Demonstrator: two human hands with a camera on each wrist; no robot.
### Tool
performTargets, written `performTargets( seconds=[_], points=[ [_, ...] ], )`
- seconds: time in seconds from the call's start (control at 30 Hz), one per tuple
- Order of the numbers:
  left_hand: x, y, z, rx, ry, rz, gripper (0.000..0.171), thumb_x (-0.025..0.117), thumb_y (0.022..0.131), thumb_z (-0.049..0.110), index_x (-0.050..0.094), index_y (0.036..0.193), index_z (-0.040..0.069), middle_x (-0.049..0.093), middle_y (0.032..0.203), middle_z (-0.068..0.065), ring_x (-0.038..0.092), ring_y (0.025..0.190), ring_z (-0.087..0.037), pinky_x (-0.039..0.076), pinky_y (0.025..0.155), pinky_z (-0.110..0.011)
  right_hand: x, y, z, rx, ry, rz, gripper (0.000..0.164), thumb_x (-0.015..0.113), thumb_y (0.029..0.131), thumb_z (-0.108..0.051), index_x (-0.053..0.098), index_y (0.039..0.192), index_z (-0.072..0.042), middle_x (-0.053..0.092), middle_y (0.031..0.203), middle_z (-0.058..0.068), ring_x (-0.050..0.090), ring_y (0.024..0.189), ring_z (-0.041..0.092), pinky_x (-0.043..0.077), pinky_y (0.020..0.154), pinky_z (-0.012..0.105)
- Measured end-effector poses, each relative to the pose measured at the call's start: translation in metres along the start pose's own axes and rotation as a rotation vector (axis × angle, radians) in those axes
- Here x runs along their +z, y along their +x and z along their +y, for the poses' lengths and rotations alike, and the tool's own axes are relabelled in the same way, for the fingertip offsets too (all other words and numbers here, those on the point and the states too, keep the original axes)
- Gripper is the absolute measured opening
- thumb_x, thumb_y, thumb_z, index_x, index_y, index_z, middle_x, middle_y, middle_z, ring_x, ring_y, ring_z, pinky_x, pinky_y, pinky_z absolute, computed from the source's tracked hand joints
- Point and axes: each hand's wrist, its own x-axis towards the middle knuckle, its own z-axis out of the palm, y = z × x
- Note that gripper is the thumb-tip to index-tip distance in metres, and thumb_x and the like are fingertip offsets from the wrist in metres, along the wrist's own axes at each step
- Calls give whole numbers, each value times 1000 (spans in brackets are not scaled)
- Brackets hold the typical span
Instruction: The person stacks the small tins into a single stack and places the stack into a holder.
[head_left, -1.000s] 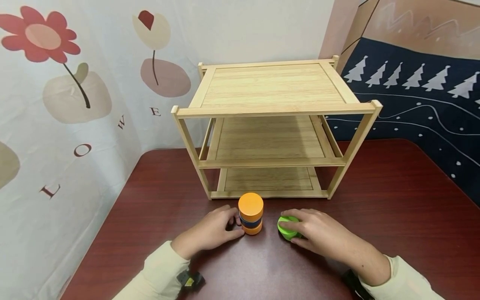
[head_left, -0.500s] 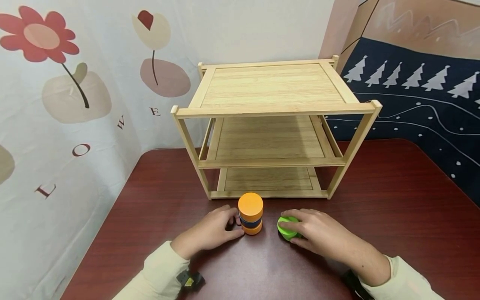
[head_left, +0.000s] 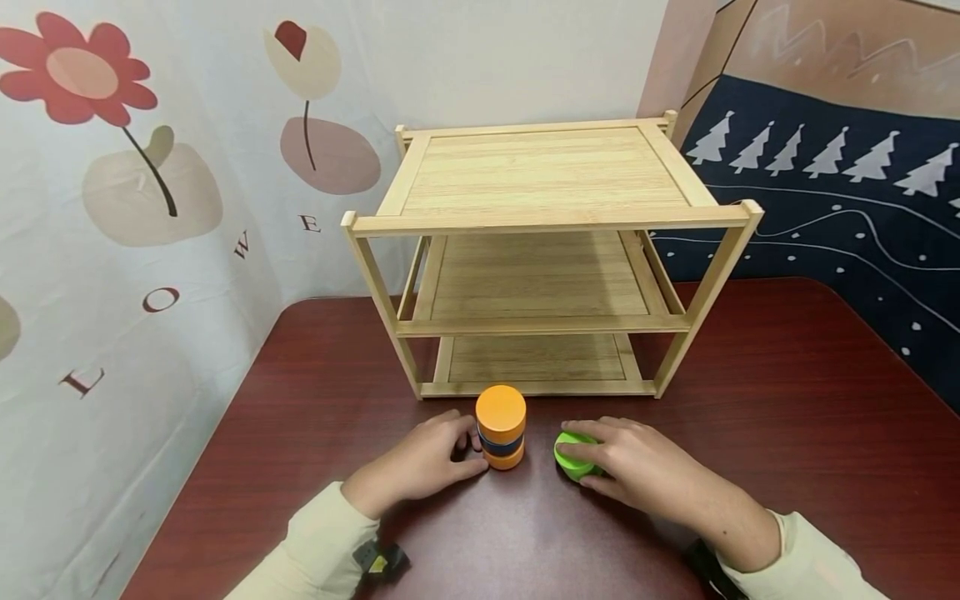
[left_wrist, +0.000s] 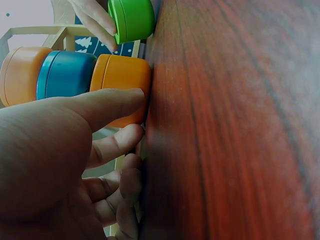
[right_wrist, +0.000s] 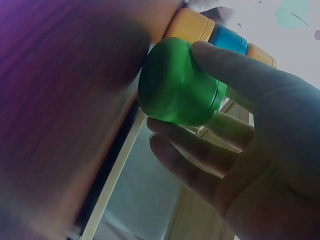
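A stack of three round lidded tins stands in front of the shelf: an orange one (head_left: 501,410) on top, a blue one (left_wrist: 70,75) in the middle and another orange tin (left_wrist: 124,72) at the bottom. My left hand (head_left: 423,458) is at the stack's left side, thumb across the bottom orange tin and index fingertip at its lower edge; the other fingers curl beside it. To the right of the stack, my right hand (head_left: 637,462) holds a green lidded tin (right_wrist: 172,82) low on the table, thumb on one side and fingers round the other.
Behind the tins stands a three-tier wooden shelf (head_left: 555,221), its bottom front rail close to the stack. All of this rests on a dark red wooden table (head_left: 810,433). Printed cloth (head_left: 225,100) hangs behind and to the left.
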Motion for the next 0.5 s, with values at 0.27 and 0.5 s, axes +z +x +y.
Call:
performTargets(
  seconds=[0.27,0.5],
  points=[
    [-2,0,2,-8,-1,-12,22,77,87,31,61,93,18,51,82,6,47,73,-7,43,67,-24,0,0,-1,-2,-11,5,40,86,77,-23,73,114,-21,69,122,8,69,103,24,57,84,39],
    [-2,-1,3,-1,-3,-5,22,78,86,30,61,92,17,51,82,5,47,73,-6,43,68,-24,0,1,-3,-10,-18,14,39,87,76,-26,73,113,-22,68,120,6,69,102,22,57,84,38]
  ],
)
